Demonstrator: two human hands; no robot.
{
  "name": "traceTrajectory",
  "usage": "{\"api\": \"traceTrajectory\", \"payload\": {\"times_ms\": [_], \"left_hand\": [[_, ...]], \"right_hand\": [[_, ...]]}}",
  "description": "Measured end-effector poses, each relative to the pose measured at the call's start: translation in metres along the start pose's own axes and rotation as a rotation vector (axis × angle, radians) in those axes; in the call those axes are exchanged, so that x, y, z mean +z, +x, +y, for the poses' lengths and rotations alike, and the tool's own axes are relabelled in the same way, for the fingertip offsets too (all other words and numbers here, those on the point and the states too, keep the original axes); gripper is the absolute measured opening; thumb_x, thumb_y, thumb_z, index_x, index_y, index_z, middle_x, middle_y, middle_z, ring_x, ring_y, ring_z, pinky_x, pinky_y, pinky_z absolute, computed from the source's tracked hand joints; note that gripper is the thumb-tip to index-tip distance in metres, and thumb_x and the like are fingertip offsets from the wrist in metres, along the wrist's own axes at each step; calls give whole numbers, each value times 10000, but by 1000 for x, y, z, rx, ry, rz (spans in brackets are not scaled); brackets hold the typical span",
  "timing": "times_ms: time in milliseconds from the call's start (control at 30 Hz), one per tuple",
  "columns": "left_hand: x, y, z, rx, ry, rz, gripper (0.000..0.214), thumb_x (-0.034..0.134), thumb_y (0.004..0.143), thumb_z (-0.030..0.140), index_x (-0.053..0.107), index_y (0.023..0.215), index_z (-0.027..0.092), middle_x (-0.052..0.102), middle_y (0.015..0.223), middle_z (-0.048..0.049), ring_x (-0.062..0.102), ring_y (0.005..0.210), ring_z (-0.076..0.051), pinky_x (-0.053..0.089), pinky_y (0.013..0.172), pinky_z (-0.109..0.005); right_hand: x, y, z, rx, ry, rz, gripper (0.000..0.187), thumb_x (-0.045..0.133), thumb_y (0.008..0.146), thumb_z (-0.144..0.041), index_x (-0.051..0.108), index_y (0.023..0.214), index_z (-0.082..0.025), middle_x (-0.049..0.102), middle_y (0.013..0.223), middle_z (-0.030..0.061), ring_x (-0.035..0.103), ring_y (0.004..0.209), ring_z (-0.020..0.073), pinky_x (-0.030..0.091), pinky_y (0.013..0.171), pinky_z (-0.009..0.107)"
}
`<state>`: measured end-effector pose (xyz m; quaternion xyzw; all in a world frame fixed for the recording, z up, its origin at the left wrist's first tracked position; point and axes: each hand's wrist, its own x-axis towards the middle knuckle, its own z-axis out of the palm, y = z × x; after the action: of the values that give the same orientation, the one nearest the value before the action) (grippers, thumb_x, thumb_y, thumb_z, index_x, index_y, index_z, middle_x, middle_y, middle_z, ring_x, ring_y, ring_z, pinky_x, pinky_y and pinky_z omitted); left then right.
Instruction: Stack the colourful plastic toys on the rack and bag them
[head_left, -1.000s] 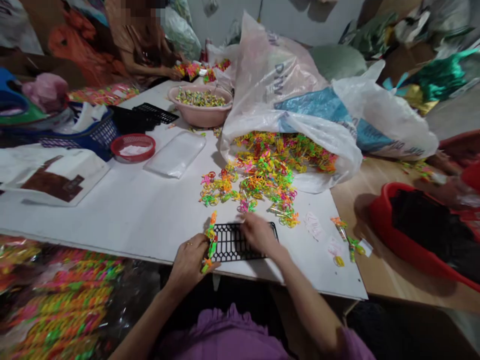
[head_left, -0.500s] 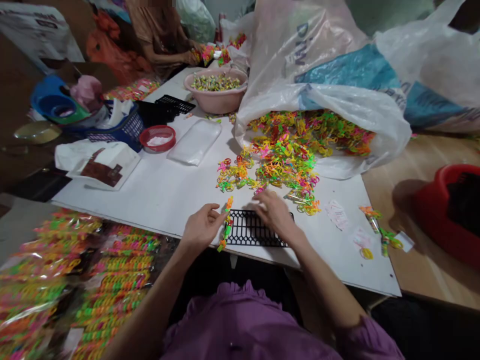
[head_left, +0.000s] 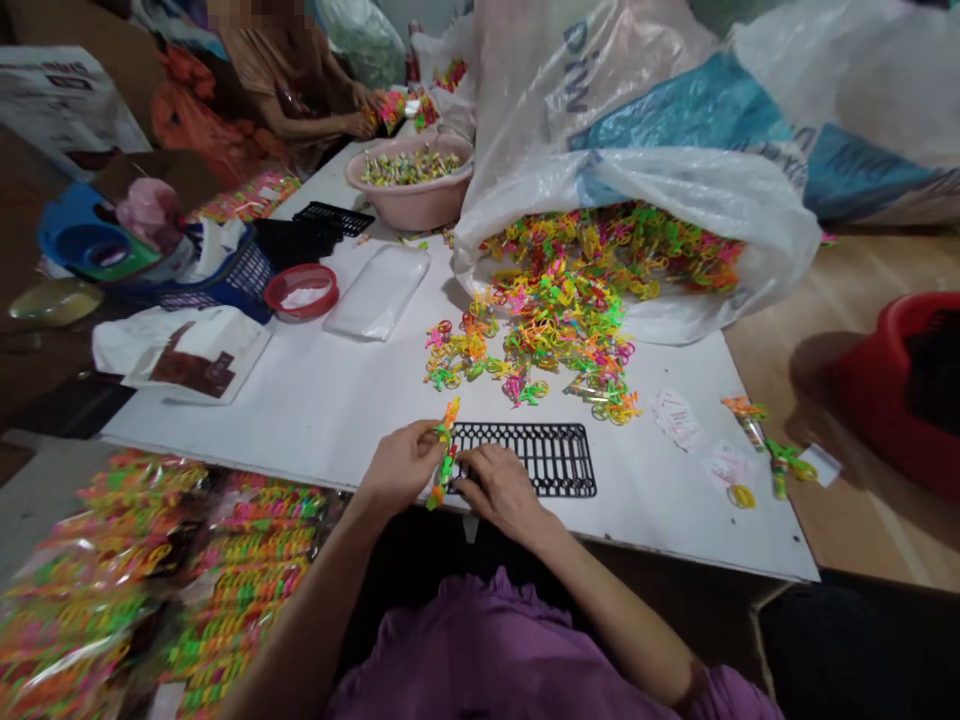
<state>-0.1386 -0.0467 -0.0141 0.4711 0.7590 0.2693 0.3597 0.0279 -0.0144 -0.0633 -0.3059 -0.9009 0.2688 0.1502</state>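
A black plastic lattice rack [head_left: 561,460] lies flat near the table's front edge. Along its left end runs a row of small bright plastic toys [head_left: 441,482], orange, green and red. My left hand [head_left: 399,465] is closed at this row, thumb and fingertips pinching one of the toys. Over the left part of the rack, my right hand [head_left: 501,488] has its fingers bent together against the same row; whatever they hold is hidden. Behind the rack spreads a heap of similar toys [head_left: 562,320], spilling from a large white plastic sack [head_left: 675,180].
Left on the table [head_left: 300,400] are clear plastic bags [head_left: 379,290], a red basket [head_left: 302,292] and a white-and-brown packet [head_left: 199,355]. A pink basin [head_left: 416,200] stands farther back, near another person's arms. Paper slips [head_left: 675,418] lie right. Packed toys [head_left: 247,560] sit lower left.
My right hand has moved left and down from above the rack's middle to the toy row. My left hand has stayed at the row. The camera view has shifted slightly.
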Motion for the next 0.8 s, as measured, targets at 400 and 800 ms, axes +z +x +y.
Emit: {"api": "traceTrajectory", "payload": {"times_ms": [400, 800], "left_hand": [[11, -4, -7, 128, 533, 132, 498, 394, 796, 236, 390, 1286, 145, 687, 958, -93, 657, 839, -262, 479, 715, -344], [-24, -3, -10, 382, 397, 181, 443, 488, 813, 441, 523, 1165, 175, 585, 1164, -83, 557, 1054, -210, 436, 899, -314]], "right_hand": [[-93, 48, 62, 143, -424, 26, 227, 451, 877, -136, 590, 1048, -193, 572, 1039, 93, 518, 955, 201, 411, 747, 281], [-95, 60, 83, 109, -357, 77, 100, 545, 844, -229, 623, 896, -193, 615, 862, 42, 537, 775, 161, 366, 644, 245]]}}
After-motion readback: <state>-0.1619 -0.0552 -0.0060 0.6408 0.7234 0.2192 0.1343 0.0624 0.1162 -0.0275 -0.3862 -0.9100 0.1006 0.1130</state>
